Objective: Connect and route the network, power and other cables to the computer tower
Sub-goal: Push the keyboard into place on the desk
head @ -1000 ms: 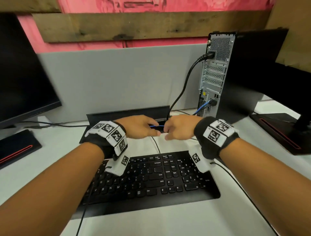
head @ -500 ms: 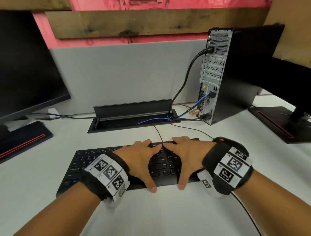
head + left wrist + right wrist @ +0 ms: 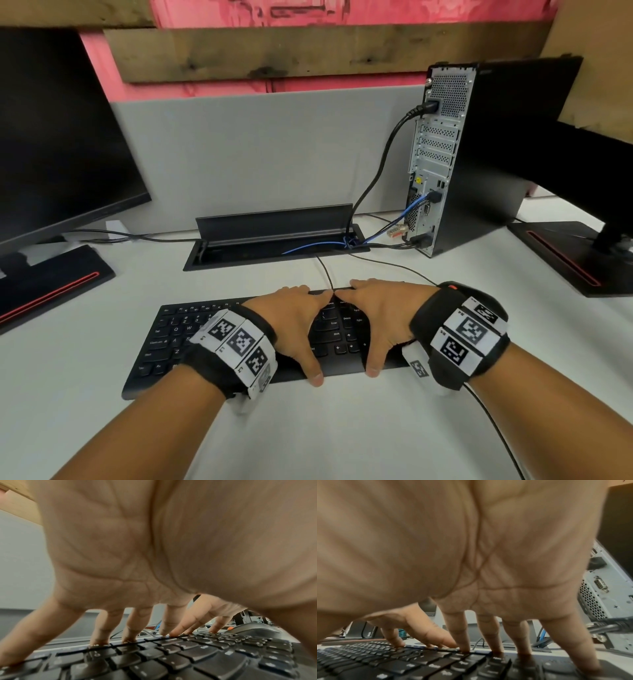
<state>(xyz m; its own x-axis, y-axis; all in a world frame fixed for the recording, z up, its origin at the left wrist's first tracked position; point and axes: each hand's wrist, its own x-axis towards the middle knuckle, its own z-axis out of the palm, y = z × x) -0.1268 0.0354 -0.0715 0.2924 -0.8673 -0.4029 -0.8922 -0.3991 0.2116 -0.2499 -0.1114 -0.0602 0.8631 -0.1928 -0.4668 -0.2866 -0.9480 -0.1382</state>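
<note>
The computer tower (image 3: 445, 154) stands at the back right with its rear panel facing me. A black power cable (image 3: 383, 161) is plugged in near its top. A blue network cable (image 3: 387, 229) runs from a lower port into the open desk cable tray (image 3: 274, 240). My left hand (image 3: 301, 329) and right hand (image 3: 373, 325) lie side by side on the black keyboard (image 3: 171, 342), fingers spread and straight. Fingertips touch its far edge and thumbs reach its near edge. The wrist views show each palm, left hand (image 3: 137, 561) and right hand (image 3: 471, 547), arched over the keys.
The thin keyboard cable (image 3: 325, 270) leads from the keyboard to the tray. A dark monitor (image 3: 51, 137) on a red-striped base (image 3: 51, 284) stands at left. Another monitor (image 3: 599, 164) and its base (image 3: 565, 257) stand at right. A grey partition runs behind the desk.
A second ago both hands were together at the cable tray on the blue cable. They have let it go and drawn back onto the keyboard, where they have stayed for the last half second.
</note>
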